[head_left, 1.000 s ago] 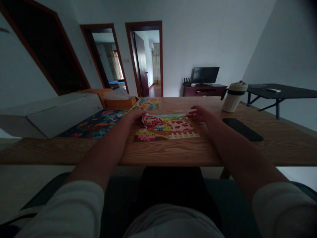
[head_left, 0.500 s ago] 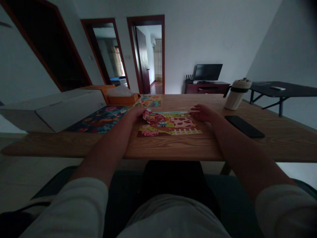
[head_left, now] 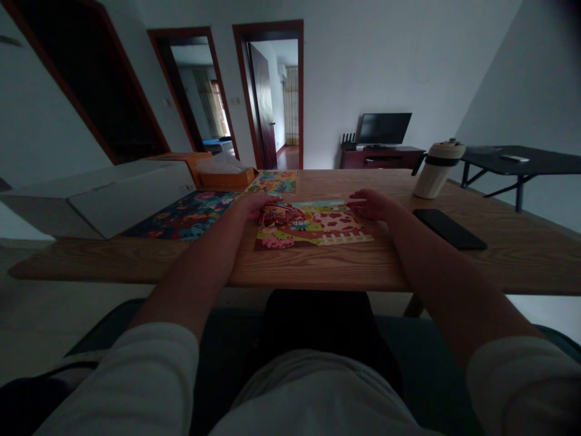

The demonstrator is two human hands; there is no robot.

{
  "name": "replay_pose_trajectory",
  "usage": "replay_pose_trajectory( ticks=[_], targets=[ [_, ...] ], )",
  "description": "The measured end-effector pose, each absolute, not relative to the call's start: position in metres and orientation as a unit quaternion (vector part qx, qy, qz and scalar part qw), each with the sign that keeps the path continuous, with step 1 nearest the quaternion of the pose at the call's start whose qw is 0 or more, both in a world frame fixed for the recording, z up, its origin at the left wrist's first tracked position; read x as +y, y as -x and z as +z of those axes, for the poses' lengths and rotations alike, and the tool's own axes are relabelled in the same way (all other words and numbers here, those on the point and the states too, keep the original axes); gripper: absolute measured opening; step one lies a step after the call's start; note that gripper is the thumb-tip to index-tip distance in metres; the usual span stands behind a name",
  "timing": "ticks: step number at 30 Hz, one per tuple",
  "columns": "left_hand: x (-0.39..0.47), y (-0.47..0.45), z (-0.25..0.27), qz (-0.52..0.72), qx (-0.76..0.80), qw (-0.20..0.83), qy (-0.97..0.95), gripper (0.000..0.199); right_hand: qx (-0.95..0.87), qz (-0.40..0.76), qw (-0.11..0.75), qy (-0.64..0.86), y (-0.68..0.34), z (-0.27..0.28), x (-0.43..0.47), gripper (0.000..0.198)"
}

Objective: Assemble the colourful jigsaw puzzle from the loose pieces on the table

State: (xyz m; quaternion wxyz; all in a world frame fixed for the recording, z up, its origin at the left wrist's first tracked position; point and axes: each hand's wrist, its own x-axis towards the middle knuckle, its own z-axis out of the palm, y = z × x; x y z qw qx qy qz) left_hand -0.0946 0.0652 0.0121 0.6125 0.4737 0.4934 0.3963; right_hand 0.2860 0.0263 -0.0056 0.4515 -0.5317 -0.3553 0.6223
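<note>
A flat, colourful farm-scene puzzle lies on the table before me, with a spotted cow, a white fence and a pink animal on it. Its red barn section lies flat at the upper left, in line with the rest. My left hand rests at that upper left corner, fingers stretched along the top edge and touching it. At the upper right edge is my right hand, open, its fingers apart and holding nothing. Whether its fingertips touch the puzzle I cannot tell.
Left of the puzzle lie a dark blue picture sheet and a long white box. Behind are an orange box and another colourful picture. To the right are a black phone and a cream tumbler.
The barn section, tilted up in my left hand before, has come down flat into the puzzle's upper left. My left fingers have straightened over its edge. My right hand has hardly moved.
</note>
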Motion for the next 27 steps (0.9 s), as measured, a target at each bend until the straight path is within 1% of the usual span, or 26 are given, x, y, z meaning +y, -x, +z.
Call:
replay_pose_trajectory(
  ticks=[2, 6, 11, 18, 21, 24, 26, 27],
  targets=[
    [0.061, 0.096, 0.013, 0.373, 0.499, 0.600, -0.501, 0.026, -0.353, 0.621, 0.454, 0.532, -0.285, -0.005, 0.025, 0.012],
    [0.054, 0.097, 0.016, 0.342, 0.505, 0.580, -0.540, 0.036, -0.362, 0.611, 0.448, 0.543, -0.284, -0.004, 0.025, 0.010],
    [0.049, 0.096, 0.018, 0.347, 0.491, 0.578, -0.552, 0.048, -0.379, 0.601, 0.440, 0.550, -0.284, -0.004, 0.025, 0.008],
    [0.046, 0.093, 0.023, 0.397, 0.439, 0.561, -0.579, 0.046, -0.388, 0.590, 0.437, 0.557, -0.281, -0.002, 0.020, 0.008],
    [0.043, 0.088, 0.025, 0.424, 0.400, 0.546, -0.602, 0.048, -0.412, 0.538, 0.438, 0.591, -0.276, -0.003, 0.021, 0.008],
    [0.037, 0.074, 0.025, 0.442, 0.378, 0.521, -0.625, 0.047, -0.470, 0.440, 0.448, 0.620, -0.263, 0.003, 0.019, 0.006],
    [0.032, 0.062, 0.025, 0.454, 0.373, 0.497, -0.639, 0.045, -0.537, 0.405, 0.443, 0.594, -0.248, 0.010, 0.013, 0.009],
    [0.030, 0.055, 0.025, 0.459, 0.368, 0.484, -0.647, 0.043, -0.570, 0.409, 0.431, 0.568, -0.239, 0.014, 0.009, 0.012]
  ],
)
